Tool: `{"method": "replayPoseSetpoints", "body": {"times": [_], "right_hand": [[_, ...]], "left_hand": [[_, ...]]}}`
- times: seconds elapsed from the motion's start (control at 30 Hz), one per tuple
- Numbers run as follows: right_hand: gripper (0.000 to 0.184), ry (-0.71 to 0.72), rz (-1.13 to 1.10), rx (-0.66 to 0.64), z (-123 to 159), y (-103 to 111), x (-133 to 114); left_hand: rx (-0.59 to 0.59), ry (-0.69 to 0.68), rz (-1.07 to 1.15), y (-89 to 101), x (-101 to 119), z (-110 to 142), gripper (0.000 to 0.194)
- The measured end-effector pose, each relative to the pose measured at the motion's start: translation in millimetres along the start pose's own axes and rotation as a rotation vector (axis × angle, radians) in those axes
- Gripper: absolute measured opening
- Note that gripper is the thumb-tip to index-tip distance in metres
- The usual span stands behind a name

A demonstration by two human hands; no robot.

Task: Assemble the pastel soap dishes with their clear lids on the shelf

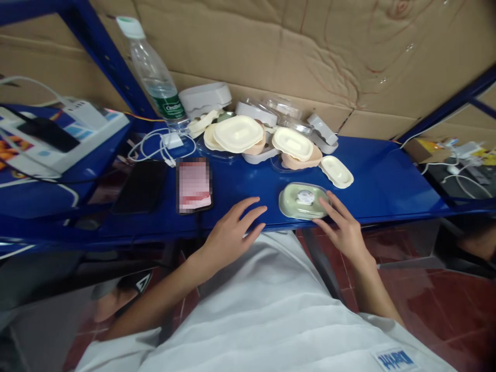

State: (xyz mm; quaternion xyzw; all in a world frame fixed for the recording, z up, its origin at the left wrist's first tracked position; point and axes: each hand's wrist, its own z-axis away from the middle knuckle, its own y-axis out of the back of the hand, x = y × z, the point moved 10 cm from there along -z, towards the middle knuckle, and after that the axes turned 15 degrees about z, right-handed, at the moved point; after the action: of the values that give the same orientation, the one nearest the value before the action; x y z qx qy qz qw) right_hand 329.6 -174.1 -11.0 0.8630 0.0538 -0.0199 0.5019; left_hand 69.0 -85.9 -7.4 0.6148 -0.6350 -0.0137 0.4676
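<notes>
A pale green oval container with a clear plastic cover and a round whitish label lies flat near the front edge of the blue table. My right hand rests at its right end, fingers apart, with fingertips touching the cover. To the left of the container, my left hand hovers over the table edge, open and holding nothing. A small cream lid lies just behind the container. Further back is a pile of cream lids, peach and grey trays and clear covers.
A phone with a blurred-out screen and a dark flat object lie on the left. Behind them are a coiled white cable and an upright water bottle. A power strip sits far left. Cardboard backs the table.
</notes>
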Motion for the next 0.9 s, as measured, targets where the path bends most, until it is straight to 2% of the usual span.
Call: {"method": "replayPoseSetpoints", "body": {"times": [0.1,0.2,0.43,0.6,0.77,0.83,0.9], "right_hand": [[0.064,-0.152,0.120,0.045,30,22,38],[0.059,-0.281,0.238,0.080,48,39,74],[0.058,-0.449,0.411,0.055,56,52,147],[0.058,-0.521,0.490,0.059,44,52,191],[0.065,-0.608,0.553,-0.048,14,39,230],[0.070,-0.598,0.604,-0.076,-4,34,228],[0.070,-0.504,0.604,-0.035,-29,31,205]], "left_hand": [[-0.053,-0.035,-0.046,-14.4,3,1,0.029],[-0.074,-0.048,-0.079,-19.5,3,2,0.026],[-0.057,-0.048,-0.107,-12.5,1,1,0.024],[-0.081,-0.036,-0.119,-16.0,-3,2,0.023],[-0.094,-0.043,-0.122,-19.6,-6,3,0.023],[-0.091,-0.039,-0.124,-19.6,-7,3,0.022],[-0.091,-0.033,-0.118,-19.7,-7,3,0.022]]}}
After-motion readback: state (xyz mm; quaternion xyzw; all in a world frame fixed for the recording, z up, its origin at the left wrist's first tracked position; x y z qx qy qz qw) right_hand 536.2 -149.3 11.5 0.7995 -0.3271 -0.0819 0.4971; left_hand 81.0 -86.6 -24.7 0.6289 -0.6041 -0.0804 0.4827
